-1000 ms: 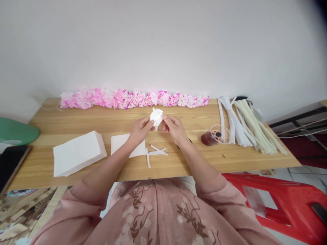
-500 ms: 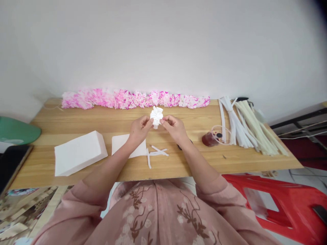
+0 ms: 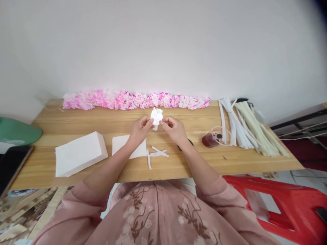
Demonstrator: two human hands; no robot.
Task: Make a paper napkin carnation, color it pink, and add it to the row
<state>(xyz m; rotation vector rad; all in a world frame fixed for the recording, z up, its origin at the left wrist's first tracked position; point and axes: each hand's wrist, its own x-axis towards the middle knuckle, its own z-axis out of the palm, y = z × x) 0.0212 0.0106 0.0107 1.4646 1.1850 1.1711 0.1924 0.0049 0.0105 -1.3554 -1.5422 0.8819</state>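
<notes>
A small crumpled piece of white paper (image 3: 156, 116) is held up above the wooden table (image 3: 84, 124). My left hand (image 3: 141, 129) pinches its left side between thumb and fingers. On its right side, my right hand (image 3: 175, 129) grips it the same way. Below my left forearm lies a flat white sheet (image 3: 129, 146), partly covered by that arm. Thin white strips (image 3: 158, 153) rest just right of the sheet, two of them crossed.
Pink and white ruffled flowers (image 3: 135, 100) line the wall. A white paper stack (image 3: 80, 153) and dark phone (image 3: 11, 163) lie left, near a green object (image 3: 19, 131). A dark red cup (image 3: 211, 139) and bundled strips (image 3: 236, 126) stand right. A red stool (image 3: 301, 204) is below.
The view has shifted very slightly. Both hands keep hold of the white paper, with only a tiny change in the fingers.
</notes>
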